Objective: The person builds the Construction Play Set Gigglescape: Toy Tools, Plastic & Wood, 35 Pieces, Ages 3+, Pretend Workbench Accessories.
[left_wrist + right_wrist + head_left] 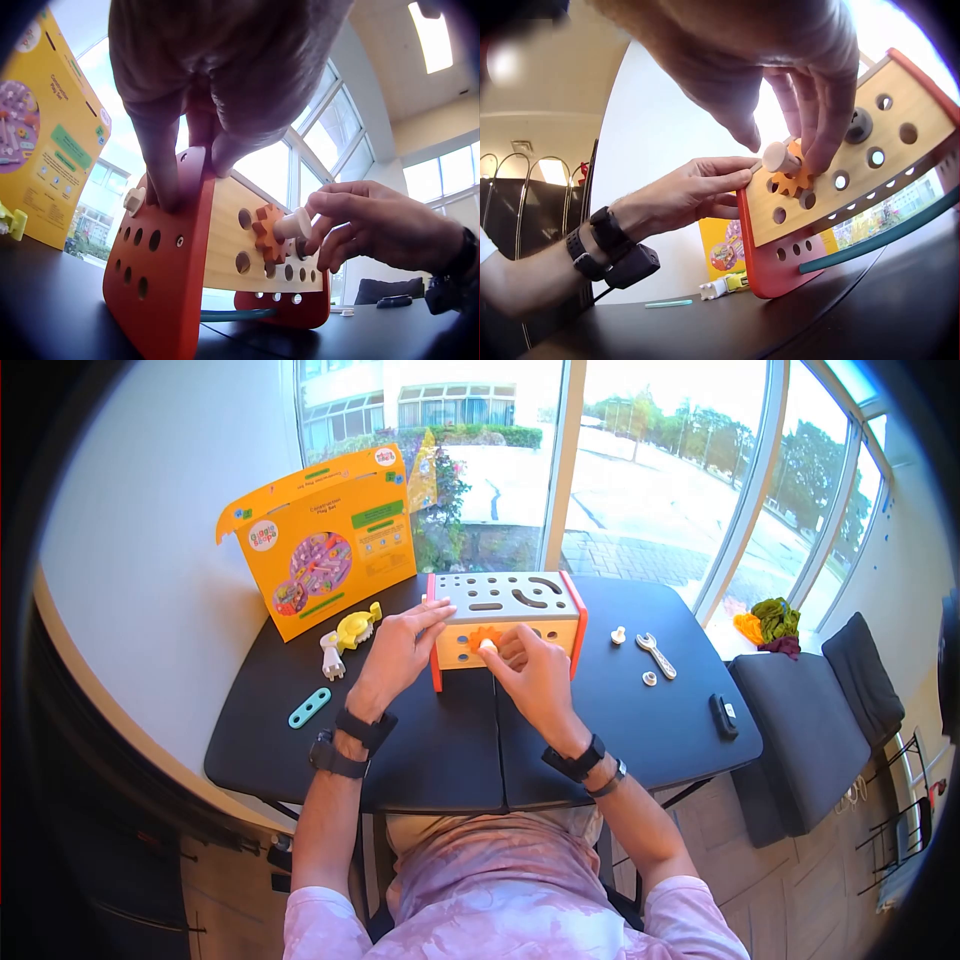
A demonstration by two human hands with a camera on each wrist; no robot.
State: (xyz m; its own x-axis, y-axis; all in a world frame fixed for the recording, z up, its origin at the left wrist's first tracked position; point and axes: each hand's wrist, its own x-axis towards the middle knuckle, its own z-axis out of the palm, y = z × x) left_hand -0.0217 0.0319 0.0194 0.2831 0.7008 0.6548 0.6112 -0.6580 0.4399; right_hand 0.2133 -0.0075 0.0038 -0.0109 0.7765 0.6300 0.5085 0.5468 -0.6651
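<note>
A toy workbench with a wooden front panel and red side panels stands on the black table. My left hand grips its upper left edge, fingers on the outside of the red panel. Against the front panel lies an orange gear, with a pale peg at its centre, head sticking out. My right hand is at the peg; in the right wrist view its fingertips touch the gear's edge, while the thumb stands apart from the peg head. A grey round piece sits farther right on the panel.
A yellow box stands behind at the left. On the table's left are a yellow piece, a white piece and a teal strip; on its right, a wrench, two pale pegs and a black object.
</note>
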